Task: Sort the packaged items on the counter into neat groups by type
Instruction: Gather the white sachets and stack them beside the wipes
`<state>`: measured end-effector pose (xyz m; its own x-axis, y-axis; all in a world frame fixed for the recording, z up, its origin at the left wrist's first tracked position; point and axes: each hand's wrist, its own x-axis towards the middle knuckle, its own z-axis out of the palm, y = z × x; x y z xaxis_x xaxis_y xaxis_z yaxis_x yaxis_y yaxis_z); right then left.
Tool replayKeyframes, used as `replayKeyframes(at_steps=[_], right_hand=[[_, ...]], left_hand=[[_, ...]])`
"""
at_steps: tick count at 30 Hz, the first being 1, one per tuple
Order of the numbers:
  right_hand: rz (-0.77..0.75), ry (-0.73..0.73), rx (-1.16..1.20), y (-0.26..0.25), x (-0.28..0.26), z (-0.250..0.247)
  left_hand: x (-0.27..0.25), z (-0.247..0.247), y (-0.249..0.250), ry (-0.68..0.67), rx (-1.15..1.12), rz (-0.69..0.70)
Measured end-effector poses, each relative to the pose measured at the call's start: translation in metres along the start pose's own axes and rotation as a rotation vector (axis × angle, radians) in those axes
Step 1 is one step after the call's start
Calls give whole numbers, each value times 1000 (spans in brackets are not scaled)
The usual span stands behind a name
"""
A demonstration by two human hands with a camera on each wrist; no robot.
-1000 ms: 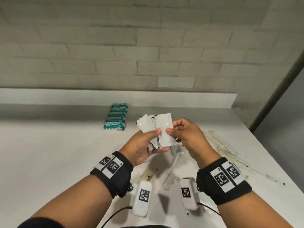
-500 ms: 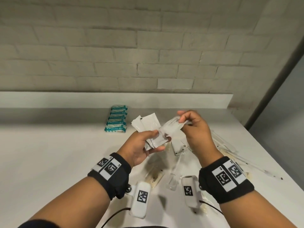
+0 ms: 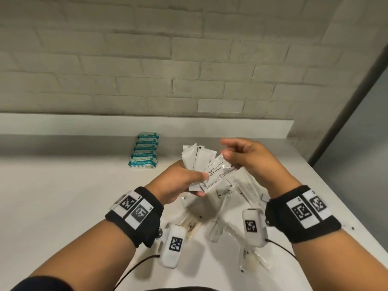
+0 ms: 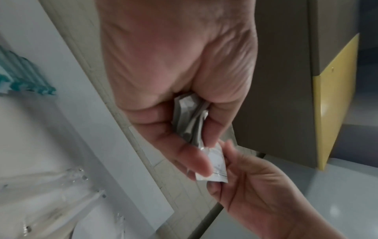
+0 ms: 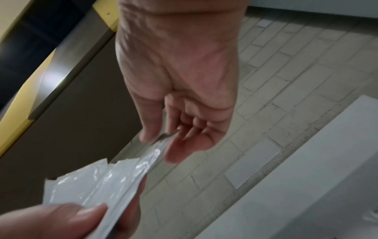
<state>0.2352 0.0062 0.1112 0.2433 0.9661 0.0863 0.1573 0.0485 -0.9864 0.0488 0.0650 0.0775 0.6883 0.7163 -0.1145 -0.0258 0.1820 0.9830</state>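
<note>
White foil sachets (image 3: pixel 196 159) are fanned out in the left hand (image 3: pixel 180 181), thumb pressed on top and fingers curled beneath the bunch, held up above the counter (image 3: pixel 63 196). The front one, a shampoo sachet (image 3: pixel 216 175) with printed lettering, lies slantwise across the fan; its lower end sits under the left thumb and its upper end is pinched between the thumb and fingertips of the right hand (image 3: pixel 249 160). In the left wrist view the left hand (image 4: pixel 180 80) grips the crumpled lower edges of the sachets (image 4: pixel 190 122), and the right hand (image 4: pixel 255 194) meets them from below. In the right wrist view the right hand (image 5: pixel 180 97) nips the glossy shampoo sachet (image 5: pixel 151 155) at its corner, remaining fingers loosely bent.

At the back of the counter, a neat row of teal packets (image 3: pixel 144 151) stands well apart from the hands. Directly below the hands lies a loose scatter of clear-wrapped items (image 3: pixel 220 217); what they hold is hard to make out, possibly brushes or small kits. A pale brick wall (image 3: pixel 147 59) rises behind the counter.
</note>
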Motion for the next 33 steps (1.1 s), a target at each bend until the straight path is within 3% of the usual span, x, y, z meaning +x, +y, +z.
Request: replayKeyframes(at_steps=[2, 6, 9, 11, 14, 18, 20, 22, 25, 28, 30, 33], right_hand=[[51, -33, -52, -4, 3, -4], [77, 83, -62, 2, 2, -11], [-54, 178, -493, 9, -2, -14], [-140, 57, -815, 6, -7, -14], [-47, -196, -1054, 7, -10, -9], [28, -25, -767, 11, -8, -28], [29, 52, -337, 13, -6, -39], [63, 7, 17, 12, -7, -36], [11, -37, 54, 12, -5, -24], [-185, 101, 133, 6, 0, -30], [-257, 88, 88, 3, 2, -32], [-160, -37, -68, 11, 1, -18]], left_hand=[[2, 3, 2, 8, 16, 17], [6, 9, 4, 73, 25, 57], [11, 13, 3, 118, 50, 75], [13, 17, 2, 123, 82, 74], [17, 23, 1, 114, 93, 70], [19, 25, 3, 144, -85, 36], [18, 25, 3, 102, -78, 2], [16, 27, 2, 2, 14, -32], [16, 35, 1, -90, 32, -62], [20, 33, 7, 32, -99, -89], [22, 27, 9, 121, -146, -132], [26, 23, 7, 64, -136, -155]])
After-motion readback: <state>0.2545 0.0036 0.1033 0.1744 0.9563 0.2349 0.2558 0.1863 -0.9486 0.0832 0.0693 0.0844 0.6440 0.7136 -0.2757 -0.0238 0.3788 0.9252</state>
